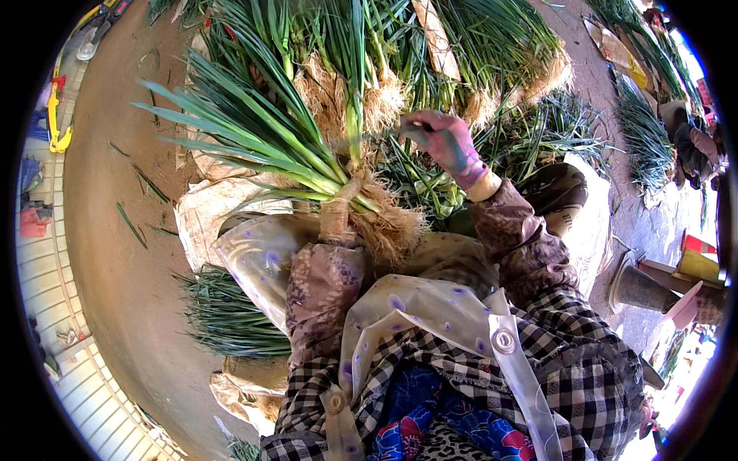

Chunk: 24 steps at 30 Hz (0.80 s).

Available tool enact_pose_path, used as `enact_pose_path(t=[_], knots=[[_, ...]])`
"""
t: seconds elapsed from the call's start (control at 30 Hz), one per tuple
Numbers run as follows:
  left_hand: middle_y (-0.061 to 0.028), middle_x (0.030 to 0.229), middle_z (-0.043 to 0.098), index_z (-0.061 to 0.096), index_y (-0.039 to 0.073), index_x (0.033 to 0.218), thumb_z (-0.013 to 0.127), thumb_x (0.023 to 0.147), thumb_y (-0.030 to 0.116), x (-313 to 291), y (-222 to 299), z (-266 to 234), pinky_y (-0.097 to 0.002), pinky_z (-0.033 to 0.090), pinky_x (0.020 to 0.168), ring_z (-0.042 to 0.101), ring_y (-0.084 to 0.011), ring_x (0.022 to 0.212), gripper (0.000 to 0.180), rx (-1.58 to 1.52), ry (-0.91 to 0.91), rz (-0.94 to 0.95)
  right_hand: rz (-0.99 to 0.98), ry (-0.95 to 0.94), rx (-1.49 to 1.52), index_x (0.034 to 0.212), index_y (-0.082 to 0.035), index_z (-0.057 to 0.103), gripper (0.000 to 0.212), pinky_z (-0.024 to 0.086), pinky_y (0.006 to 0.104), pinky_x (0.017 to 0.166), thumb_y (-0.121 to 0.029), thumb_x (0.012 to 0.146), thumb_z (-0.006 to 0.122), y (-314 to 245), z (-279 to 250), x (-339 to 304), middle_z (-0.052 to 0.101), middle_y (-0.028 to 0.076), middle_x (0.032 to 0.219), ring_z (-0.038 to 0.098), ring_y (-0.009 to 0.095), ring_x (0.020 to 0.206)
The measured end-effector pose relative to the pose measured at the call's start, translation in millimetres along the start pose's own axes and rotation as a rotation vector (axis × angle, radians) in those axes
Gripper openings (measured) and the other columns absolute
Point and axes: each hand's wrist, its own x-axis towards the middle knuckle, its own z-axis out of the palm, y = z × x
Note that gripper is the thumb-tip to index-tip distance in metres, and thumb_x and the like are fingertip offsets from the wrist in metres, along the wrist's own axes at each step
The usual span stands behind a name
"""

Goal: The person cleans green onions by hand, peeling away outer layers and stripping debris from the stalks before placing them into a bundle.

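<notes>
A bunch of green onions (311,165) lies across my lap, with long green leaves fanning to the upper left. Its shaggy, pale brown roots (392,227) hang to the right. My left hand (337,213) is closed round the stems just above the roots; leaves and roots partly hide its fingers. To the right of the bunch, my right hand (446,142) is raised in a stained pink and grey glove. Its fingers are bent together, pointing left, with a thin blurred strip by the tips that I cannot make out.
Rooted green onions (323,92) are heaped ahead, with loose trimmed leaves (538,134) at the right. Another leafy pile (231,311) lies beside me at the left. A clear spotted plastic apron (265,250) covers my lap. A dark cone-shaped container (642,286) stands at the right.
</notes>
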Motion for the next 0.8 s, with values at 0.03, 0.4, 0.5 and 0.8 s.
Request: enact_pose_path(t=[0.03,0.4,0.5,0.8], knots=[[-0.0084,0.077,0.061,0.061,0.0,0.093,0.064,0.077,0.014,17.4,-17.8,18.5,-0.0268,0.05,0.047,0.059,-0.0179,0.058,0.022,0.013,-0.016,-0.073,-0.04,0.05,-0.384,0.107,-0.004,0.058,0.037,0.051,0.0265,0.065,-0.025,0.077,0.065,-11.2,-15.6,5.3,0.064,0.012,0.087,0.062,0.018,0.066],[-0.0066,0.078,0.06,0.059,0.001,0.096,0.065,0.077,0.012,-9.8,-31.9,12.8,-0.0261,0.048,0.049,0.059,-0.0161,0.061,0.023,0.054,0.067,0.167,0.524,-0.24,0.112,0.092,-0.003,0.064,0.021,0.045,0.0242,0.047,-0.02,0.079,0.061,6.5,54.2,21.9,0.064,0.012,0.072,0.059,0.017,0.061],[-0.0055,0.078,0.059,0.058,0.001,0.092,0.066,0.076,0.007,-5.7,-26.9,12.3,-0.0237,0.049,0.049,0.056,-0.0134,0.058,0.019,0.01,0.113,0.143,0.685,-0.164,0.929,0.087,-0.006,0.061,0.014,0.035,0.0181,0.037,-0.018,0.079,0.063,4.8,44.0,-12.4,0.059,0.005,0.065,0.05,0.008,0.048],[-0.0027,0.071,0.054,0.053,0.003,0.101,0.058,0.083,0.022,-13.5,-3.2,22.7,-0.0229,0.043,0.039,0.052,-0.0124,0.053,0.026,-0.289,-0.036,-0.046,0.642,0.256,0.889,0.08,-0.007,0.06,0.011,0.025,0.0208,0.035,-0.017,0.079,0.064,-41.5,-49.2,-65.9,0.048,-0.003,0.055,0.035,0.004,0.038]])
